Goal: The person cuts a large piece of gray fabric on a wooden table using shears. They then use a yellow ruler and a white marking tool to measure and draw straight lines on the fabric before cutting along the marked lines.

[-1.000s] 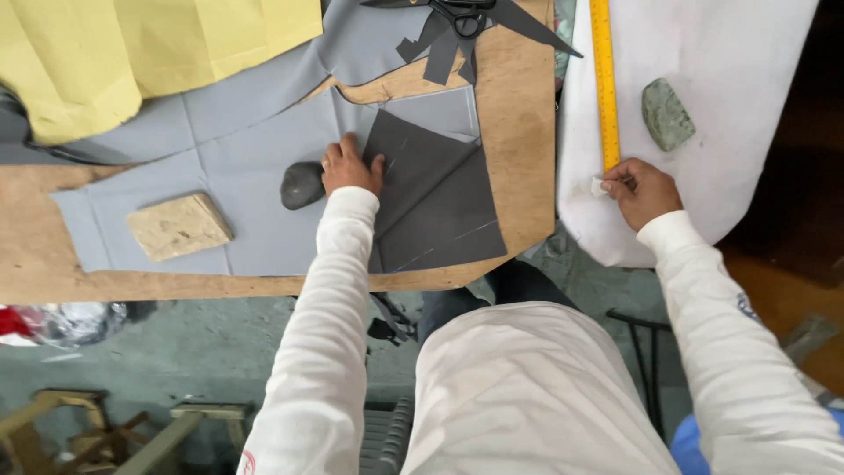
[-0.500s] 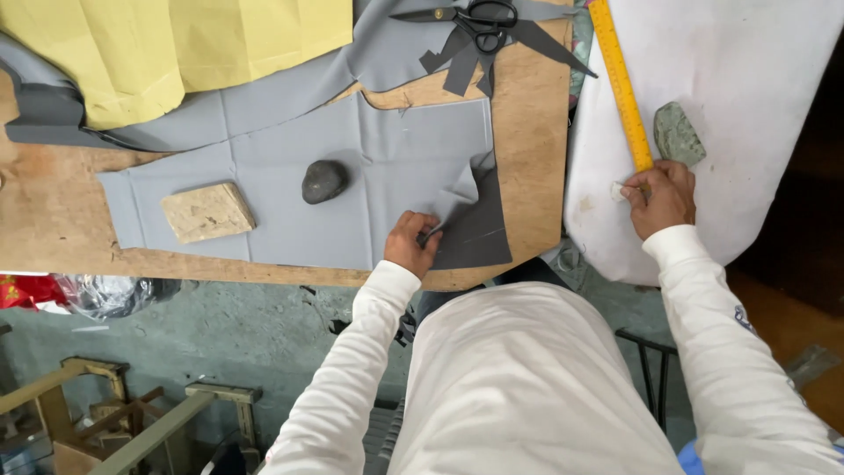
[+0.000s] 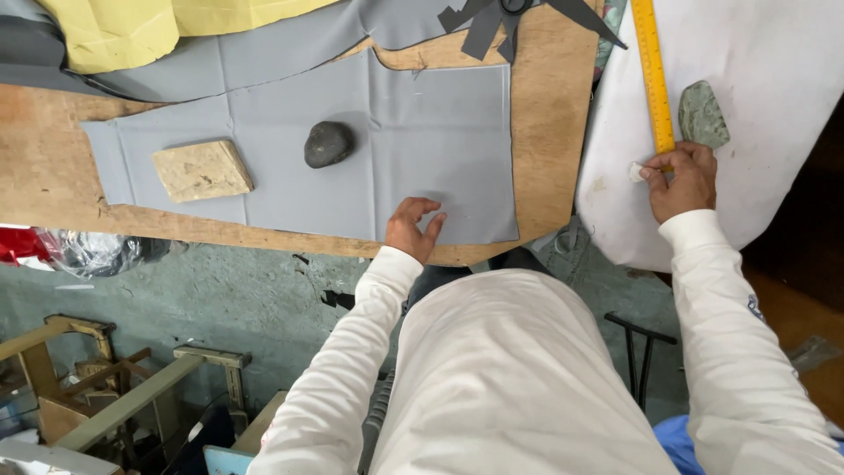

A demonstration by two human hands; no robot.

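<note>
A grey fabric piece point(image 3: 378, 167) lies flat on a wooden board point(image 3: 554, 123). A dark round stone point(image 3: 328, 143) and a tan block point(image 3: 202, 170) rest on it as weights. My left hand point(image 3: 413, 227) hovers at the fabric's near edge, fingers spread and holding nothing. My right hand point(image 3: 679, 180) pinches a small white piece of chalk point(image 3: 636, 171) at the lower end of a yellow ruler point(image 3: 653, 75), which lies on white cloth point(image 3: 774, 105). A grey-green stone point(image 3: 702, 114) sits beside the ruler.
Yellow fabric point(image 3: 149, 26) and more grey fabric lie at the board's far side, with scissors point(image 3: 514, 7) and dark scraps at the top edge. Wooden frames point(image 3: 114, 387) stand on the floor at lower left, a black metal stand point(image 3: 637, 339) by my right side.
The folded-back dark corner of the grey fabric was laid flat again. My left hand let go of it and now rests open at the near edge. The right hand stayed by the ruler.
</note>
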